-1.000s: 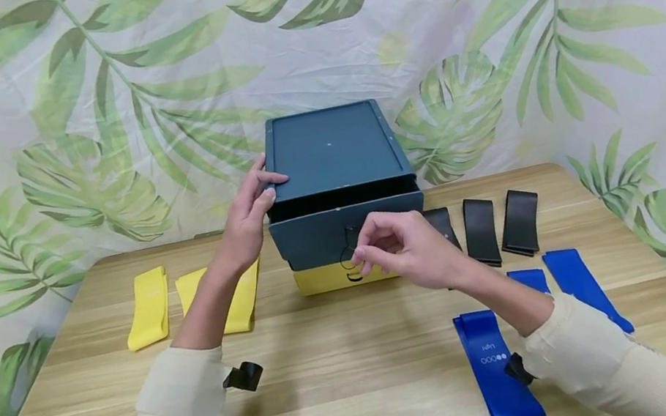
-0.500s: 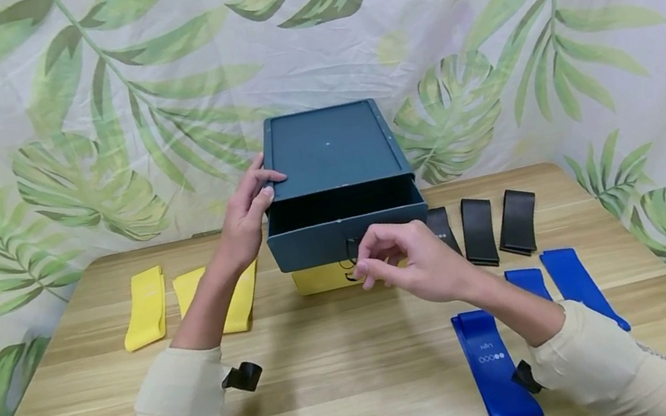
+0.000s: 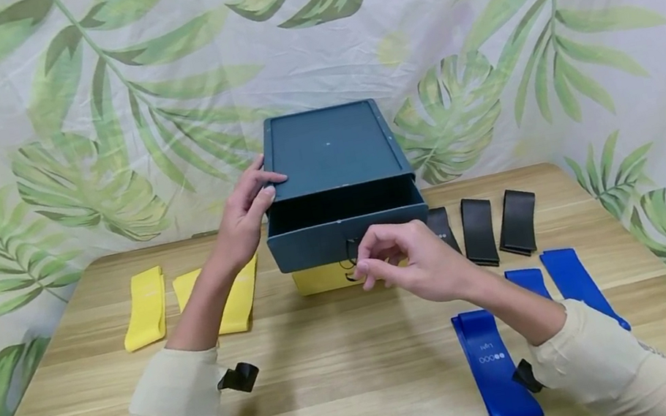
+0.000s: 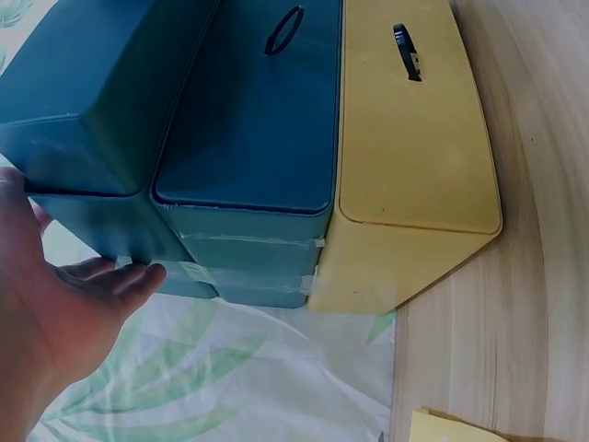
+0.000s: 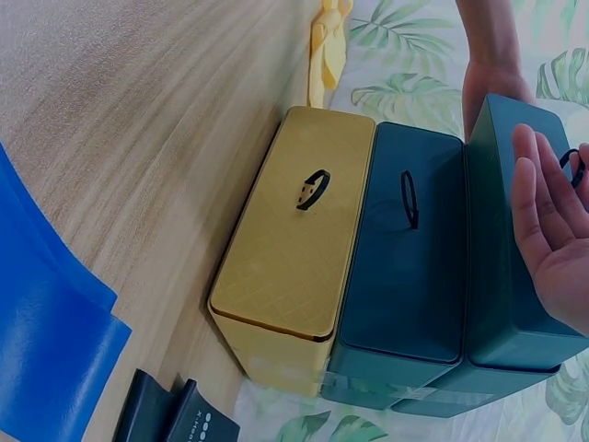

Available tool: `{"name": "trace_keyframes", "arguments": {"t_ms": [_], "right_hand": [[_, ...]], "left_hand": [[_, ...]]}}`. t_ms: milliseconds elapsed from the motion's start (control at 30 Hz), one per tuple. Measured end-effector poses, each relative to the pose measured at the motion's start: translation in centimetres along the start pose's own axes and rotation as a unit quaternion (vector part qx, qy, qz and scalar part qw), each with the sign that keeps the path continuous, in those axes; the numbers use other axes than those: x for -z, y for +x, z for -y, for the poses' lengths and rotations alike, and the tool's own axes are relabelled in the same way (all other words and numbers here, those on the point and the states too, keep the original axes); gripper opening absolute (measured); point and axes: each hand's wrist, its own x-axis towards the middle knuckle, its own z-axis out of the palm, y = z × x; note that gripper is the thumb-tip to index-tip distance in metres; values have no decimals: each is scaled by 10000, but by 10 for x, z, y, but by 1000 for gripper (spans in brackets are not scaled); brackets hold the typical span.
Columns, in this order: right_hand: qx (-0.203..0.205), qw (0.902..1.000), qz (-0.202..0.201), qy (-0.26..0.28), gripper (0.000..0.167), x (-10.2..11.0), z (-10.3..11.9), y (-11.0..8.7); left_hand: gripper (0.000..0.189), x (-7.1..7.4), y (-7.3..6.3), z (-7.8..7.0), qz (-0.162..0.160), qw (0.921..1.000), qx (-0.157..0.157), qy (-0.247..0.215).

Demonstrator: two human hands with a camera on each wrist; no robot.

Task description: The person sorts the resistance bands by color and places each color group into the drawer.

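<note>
A small drawer cabinet (image 3: 329,145) with a dark blue top stands at the back of the table. Its top drawer (image 3: 306,246) is pulled partway out, showing a dark interior. My left hand (image 3: 244,216) rests on the cabinet's left side, fingers extended, with fingertips over the top edge. At the drawer front, my right hand (image 3: 411,257) has curled fingers and holds the thin black loop pull (image 5: 578,170). Below are a closed dark blue drawer (image 4: 253,120) and a closed yellow drawer (image 4: 414,147), each with a black loop, as the left wrist view shows.
Yellow resistance bands (image 3: 145,308) lie on the table (image 3: 340,400) to the left. Several black bands (image 3: 479,230) sit right of the cabinet. Blue bands (image 3: 497,380), one printed "Light", lie near the right forearm. A leaf-patterned cloth (image 3: 164,82) hangs behind.
The top drawer has slid further out toward me, its opening now wider. My right hand has come slightly nearer and lower with it, while the left hand has stayed on the cabinet.
</note>
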Motion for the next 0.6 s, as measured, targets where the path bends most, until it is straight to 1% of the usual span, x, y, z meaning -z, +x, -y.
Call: {"name": "trace_keyframes", "arguments": {"t_ms": [233,433,600], "right_hand": [[-27,10000,-12,20,6,0,1,-1],[30,10000,3,45,6,-1,1,-2],[18,10000,46,74,7,-2,2,-4]], "left_hand": [[34,1,1,0,36,9999,-22,159],[34,0,1,1,-64,9999,-73,54],[35,-1,1,1,-132,9997,-159,114]]}}
